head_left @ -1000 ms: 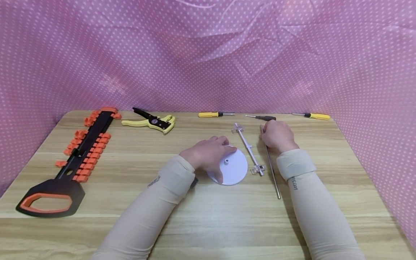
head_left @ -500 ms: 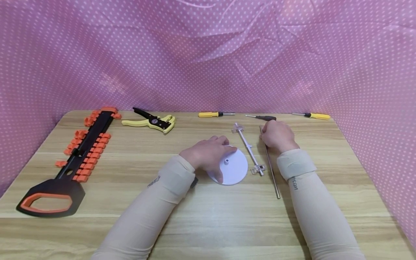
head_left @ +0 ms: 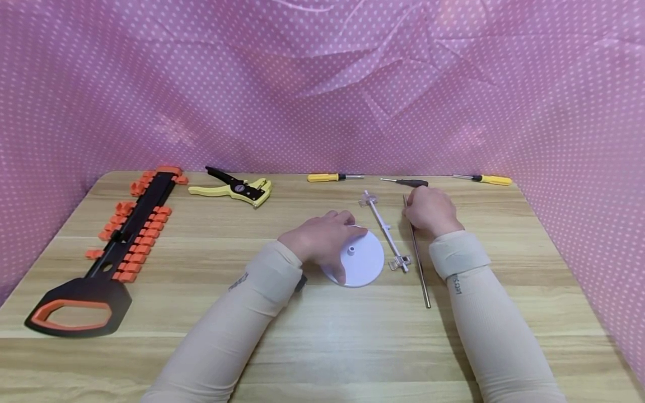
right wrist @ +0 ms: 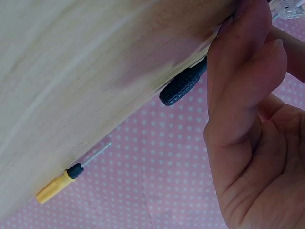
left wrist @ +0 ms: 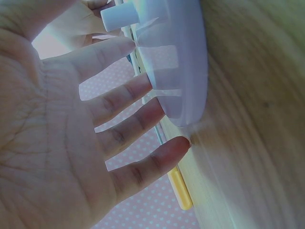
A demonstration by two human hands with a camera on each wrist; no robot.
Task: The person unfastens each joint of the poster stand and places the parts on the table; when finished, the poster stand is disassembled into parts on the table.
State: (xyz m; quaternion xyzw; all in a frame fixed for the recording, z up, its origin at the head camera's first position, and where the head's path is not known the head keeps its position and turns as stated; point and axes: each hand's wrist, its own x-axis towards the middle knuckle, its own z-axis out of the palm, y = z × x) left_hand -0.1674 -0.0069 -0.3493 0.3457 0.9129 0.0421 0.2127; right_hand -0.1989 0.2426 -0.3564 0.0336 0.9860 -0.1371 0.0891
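My left hand (head_left: pixel 322 239) spans the white round base (head_left: pixel 365 263), which lies flat on the table with a short peg near its middle. In the left wrist view, the fairly straight fingers of this hand (left wrist: pixel 52 129) have their tips at the edge of the white base (left wrist: pixel 190 62). My right hand (head_left: pixel 431 211) pinches the far end of a thin metal rod (head_left: pixel 420 266) that lies along the table; its curled fingertips are partly hidden in the right wrist view. Between the hands lies a white bar (head_left: pixel 387 230) with clear plastic clips at both ends.
Along the back edge lie a yellow screwdriver (head_left: pixel 325 178), a black-handled screwdriver (head_left: pixel 413 183) and another yellow screwdriver (head_left: pixel 494 180). Yellow-black wire strippers (head_left: pixel 242 190) lie at the back left. A black rack with orange clips (head_left: pixel 113 246) stretches along the left side.
The near end of the metal rod has swung slightly to the left. Both hands, the white base and the bar stay in place.
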